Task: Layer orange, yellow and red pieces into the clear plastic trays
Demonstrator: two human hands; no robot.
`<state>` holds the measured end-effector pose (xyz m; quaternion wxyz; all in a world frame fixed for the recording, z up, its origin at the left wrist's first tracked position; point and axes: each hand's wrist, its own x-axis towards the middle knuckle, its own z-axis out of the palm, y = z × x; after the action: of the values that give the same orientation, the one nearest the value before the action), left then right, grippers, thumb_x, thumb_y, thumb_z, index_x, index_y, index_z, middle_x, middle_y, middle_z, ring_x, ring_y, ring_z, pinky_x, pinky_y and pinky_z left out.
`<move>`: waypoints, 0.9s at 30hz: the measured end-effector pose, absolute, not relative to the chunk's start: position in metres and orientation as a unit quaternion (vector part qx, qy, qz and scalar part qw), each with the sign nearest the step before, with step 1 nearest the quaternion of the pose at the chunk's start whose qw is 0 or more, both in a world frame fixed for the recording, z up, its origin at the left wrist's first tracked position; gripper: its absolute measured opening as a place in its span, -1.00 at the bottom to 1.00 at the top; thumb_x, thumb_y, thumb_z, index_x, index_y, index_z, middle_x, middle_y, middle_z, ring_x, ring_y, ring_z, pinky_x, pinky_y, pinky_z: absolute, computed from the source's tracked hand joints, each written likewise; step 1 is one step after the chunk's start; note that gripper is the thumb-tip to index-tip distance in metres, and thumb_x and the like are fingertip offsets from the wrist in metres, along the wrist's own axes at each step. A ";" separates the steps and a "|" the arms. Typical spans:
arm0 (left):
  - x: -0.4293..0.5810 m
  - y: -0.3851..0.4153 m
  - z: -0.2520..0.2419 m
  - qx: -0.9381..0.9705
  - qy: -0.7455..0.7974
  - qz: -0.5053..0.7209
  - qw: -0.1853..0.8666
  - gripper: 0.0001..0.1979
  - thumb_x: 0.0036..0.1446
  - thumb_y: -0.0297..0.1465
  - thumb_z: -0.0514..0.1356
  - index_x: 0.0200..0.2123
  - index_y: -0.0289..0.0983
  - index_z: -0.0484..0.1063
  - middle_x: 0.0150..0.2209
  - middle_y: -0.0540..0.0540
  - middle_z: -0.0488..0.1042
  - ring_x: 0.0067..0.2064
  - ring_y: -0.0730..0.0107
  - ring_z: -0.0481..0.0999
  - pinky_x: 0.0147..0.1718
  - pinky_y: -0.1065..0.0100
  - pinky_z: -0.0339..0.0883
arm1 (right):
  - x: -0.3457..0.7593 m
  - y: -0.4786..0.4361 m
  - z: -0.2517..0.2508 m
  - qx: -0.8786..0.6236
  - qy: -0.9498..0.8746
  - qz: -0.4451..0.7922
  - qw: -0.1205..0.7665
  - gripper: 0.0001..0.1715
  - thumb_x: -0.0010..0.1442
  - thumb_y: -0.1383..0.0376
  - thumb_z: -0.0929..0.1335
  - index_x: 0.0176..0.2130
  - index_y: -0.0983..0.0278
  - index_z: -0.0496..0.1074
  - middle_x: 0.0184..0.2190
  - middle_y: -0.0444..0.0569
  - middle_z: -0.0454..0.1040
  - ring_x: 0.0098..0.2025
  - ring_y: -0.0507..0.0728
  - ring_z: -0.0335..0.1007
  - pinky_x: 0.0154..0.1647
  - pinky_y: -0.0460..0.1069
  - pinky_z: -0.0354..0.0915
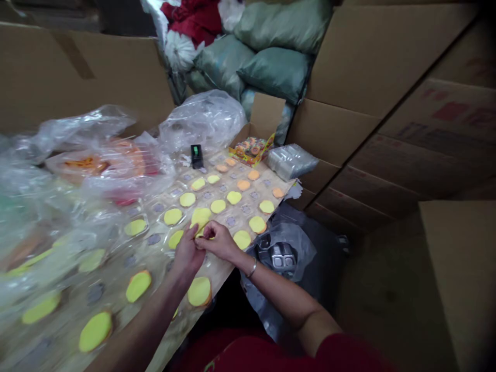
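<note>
One yellow piece, flat, matt and uneven-edged, sits gripped in my left fingers — my right fingers curl at its near edge, though whether they pinch it I cannot tell. Similar yellow discs lie beyond my fingers on the brown counter.

Discs on table, box at far end, sacks behind, cartons right
</note>
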<state>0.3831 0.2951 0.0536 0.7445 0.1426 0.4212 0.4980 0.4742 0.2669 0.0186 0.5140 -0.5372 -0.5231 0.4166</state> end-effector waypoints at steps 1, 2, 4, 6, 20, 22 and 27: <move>0.385 0.296 0.054 0.138 0.426 0.489 0.749 -0.79 0.22 -0.60 0.01 -0.35 -0.31 0.40 -0.42 -0.03 0.49 -0.43 0.49 0.51 -0.39 0.48 0.43 | 0.476 0.267 0.017 -0.539 -0.518 0.413 0.521 -0.78 -0.03 0.33 0.41 -0.42 0.24 0.25 -0.48 -0.24 0.30 -0.42 -0.01 0.23 -0.35 -0.10 0.22; 0.387 0.297 0.055 0.134 0.430 0.478 0.754 -0.77 0.23 -0.59 -0.02 -0.34 -0.33 0.41 -0.41 -0.05 0.50 -0.42 0.48 0.51 -0.39 0.48 0.44 | 0.478 0.267 0.017 -0.541 -0.515 0.405 0.528 -0.80 -0.05 0.37 0.39 -0.44 0.24 0.24 -0.49 -0.25 0.28 -0.43 -0.01 0.22 -0.36 -0.10 0.20; 0.393 0.297 0.055 0.132 0.431 0.464 0.762 -0.76 0.23 -0.60 -0.03 -0.34 -0.34 0.42 -0.40 -0.06 0.50 -0.43 0.49 0.51 -0.40 0.49 0.44 | 0.485 0.264 0.017 -0.550 -0.512 0.387 0.534 -0.81 -0.04 0.39 0.38 -0.43 0.23 0.25 -0.49 -0.25 0.28 -0.42 -0.01 0.21 -0.36 -0.11 0.19; 0.400 0.296 0.054 0.142 0.427 0.461 0.765 -0.77 0.18 -0.64 0.00 -0.35 -0.32 0.42 -0.42 -0.03 0.49 -0.44 0.50 0.50 -0.42 0.50 0.43 | 0.492 0.261 0.017 -0.566 -0.518 0.371 0.523 -0.78 -0.02 0.32 0.42 -0.42 0.23 0.25 -0.48 -0.24 0.27 -0.42 -0.01 0.20 -0.36 -0.10 0.19; 0.393 0.307 0.050 0.115 0.428 0.431 0.786 -0.77 0.25 -0.50 0.02 -0.17 -0.29 0.47 -0.27 -0.13 0.56 -0.23 0.32 0.57 -0.29 0.28 0.52 | 0.535 0.270 -0.006 -0.479 -0.330 0.509 0.634 -0.87 -0.03 0.28 0.34 -0.40 0.23 0.29 -0.50 -0.20 0.29 -0.45 0.01 0.24 -0.43 -0.10 0.25; 0.383 0.310 0.046 0.114 0.440 0.431 0.780 -0.77 0.25 -0.51 0.03 -0.14 -0.29 0.46 -0.23 -0.14 0.57 -0.19 0.31 0.58 -0.28 0.28 0.52 | 0.560 0.279 -0.010 -0.433 -0.260 0.555 0.660 -0.76 -0.03 0.22 0.38 -0.31 0.23 0.34 -0.45 -0.18 0.37 -0.45 0.02 0.29 -0.45 -0.11 0.29; 0.370 0.310 0.042 0.120 0.461 0.428 0.768 -0.76 0.25 -0.54 0.02 -0.13 -0.32 0.46 -0.21 -0.16 0.58 -0.21 0.34 0.59 -0.33 0.33 0.50 | 0.673 0.308 -0.003 -0.586 -0.341 0.432 0.595 -0.63 -0.07 0.23 0.46 -0.22 0.27 0.39 -0.38 -0.12 0.49 -0.42 0.02 0.37 -0.37 -0.10 0.35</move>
<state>0.3702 0.3104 0.0422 0.7680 0.1197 0.4607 0.4284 0.6729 0.3084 -0.0029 0.5949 -0.5862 -0.3407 0.4319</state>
